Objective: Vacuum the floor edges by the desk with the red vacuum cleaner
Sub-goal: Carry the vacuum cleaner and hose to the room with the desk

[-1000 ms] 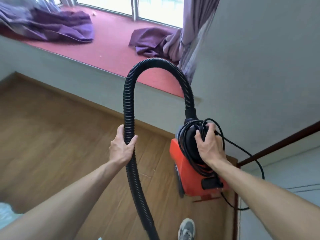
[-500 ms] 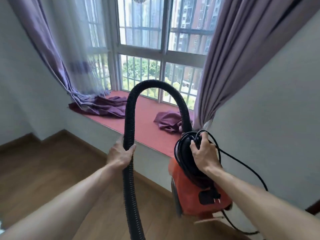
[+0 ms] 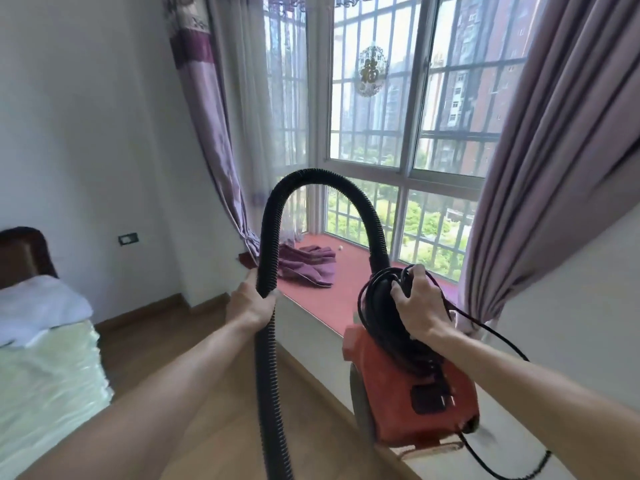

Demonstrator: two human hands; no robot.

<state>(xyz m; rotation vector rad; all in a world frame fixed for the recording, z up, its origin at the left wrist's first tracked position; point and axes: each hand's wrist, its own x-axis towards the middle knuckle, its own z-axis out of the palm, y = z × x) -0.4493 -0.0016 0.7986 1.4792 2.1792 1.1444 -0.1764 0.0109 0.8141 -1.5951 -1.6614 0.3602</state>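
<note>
I have the red vacuum cleaner (image 3: pixel 412 386) carried clear of the wooden floor (image 3: pixel 221 431), low and to the right in the head view. My right hand (image 3: pixel 417 306) is closed over the top of the unit, on the black power cord (image 3: pixel 375 318) coiled around it; a loose length of cord trails off to the right. My left hand (image 3: pixel 251 304) is wrapped fully around the black hose (image 3: pixel 268 362).

Key relation: the hose rises from the unit, arches over between the hands, and drops past the left hand out of the bottom of the frame. Its long axis at the grip is near vertical. The nozzle end is not visible, and the left hand is the nearer one to it.

No desk is in view, only a bed (image 3: pixel 45 358) at left and the red window ledge (image 3: pixel 332 292) ahead. My judgement: transport phase; suction work not yet begun.
</note>
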